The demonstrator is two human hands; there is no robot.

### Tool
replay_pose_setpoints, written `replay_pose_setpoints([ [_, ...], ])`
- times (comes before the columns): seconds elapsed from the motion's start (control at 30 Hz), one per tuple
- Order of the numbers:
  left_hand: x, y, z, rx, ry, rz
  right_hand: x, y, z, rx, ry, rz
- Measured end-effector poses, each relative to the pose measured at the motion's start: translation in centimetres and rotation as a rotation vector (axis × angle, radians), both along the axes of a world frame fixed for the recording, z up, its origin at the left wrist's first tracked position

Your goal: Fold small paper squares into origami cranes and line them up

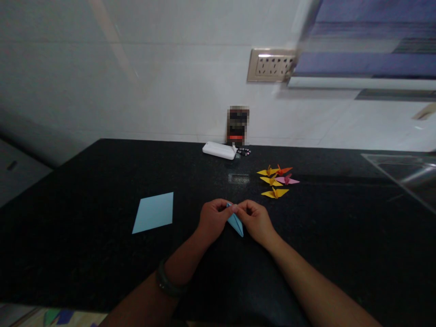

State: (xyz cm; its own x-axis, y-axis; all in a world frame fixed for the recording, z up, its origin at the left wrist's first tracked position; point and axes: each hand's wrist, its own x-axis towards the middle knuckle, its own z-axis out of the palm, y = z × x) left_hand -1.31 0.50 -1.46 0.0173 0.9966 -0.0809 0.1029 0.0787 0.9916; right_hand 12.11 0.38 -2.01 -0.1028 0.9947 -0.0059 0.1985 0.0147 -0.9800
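Note:
Between my hands is a folded piece of blue origami paper (235,222), narrow and pointed at its lower end. My left hand (215,219) pinches its upper part from the left, thumb and fingers closed. From the other side my right hand (256,220) grips the same upper part, its thumb beside the left thumb. Fingertips of both hands hide the top of the folded paper. To the left lies a flat light-blue paper sheet (155,212). Several folded paper cranes, among them a yellow crane (275,193) and a pink crane (288,180), sit beyond my right hand.
Everything rests on a black countertop (85,254). A white power bank (219,150) with a beaded strap lies near the wall, below a blurred upright object (237,125). A socket panel (270,66) is on the wall. At the right is a sink edge (391,175).

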Motion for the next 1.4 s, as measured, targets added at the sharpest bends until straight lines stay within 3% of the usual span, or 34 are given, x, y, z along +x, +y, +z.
replay_pose_setpoints([
  [0.5, 0.0, -0.1, 0.5, -0.109, -0.144, 0.08, -0.2, -0.2, 0.9, -0.127, 0.141, 0.13],
  [0.63, 0.1, -0.1, 0.8, -0.163, -0.16, -0.015, 0.1, 0.0, 1.1, -0.2, 0.189, 0.125],
  [0.73, 0.1, 0.0, 1.0, -0.135, -0.098, -0.08, 0.3, 0.2, 1.1, -0.224, 0.22, 0.105],
  [0.87, 0.0, 0.0, 0.8, -0.068, -0.077, -0.005, 0.3, 0.2, 0.9, -0.231, 0.211, 0.088],
  [1.1, 0.0, -0.1, 0.8, -0.004, -0.033, 0.127, 0.1, 0.1, 0.7, -0.19, 0.041, 0.119],
  [1.4, -0.2, 0.1, 0.2, 0.009, 0.147, 0.014, 1.0, 0.7, 0.7, -0.042, -0.053, 0.031],
])
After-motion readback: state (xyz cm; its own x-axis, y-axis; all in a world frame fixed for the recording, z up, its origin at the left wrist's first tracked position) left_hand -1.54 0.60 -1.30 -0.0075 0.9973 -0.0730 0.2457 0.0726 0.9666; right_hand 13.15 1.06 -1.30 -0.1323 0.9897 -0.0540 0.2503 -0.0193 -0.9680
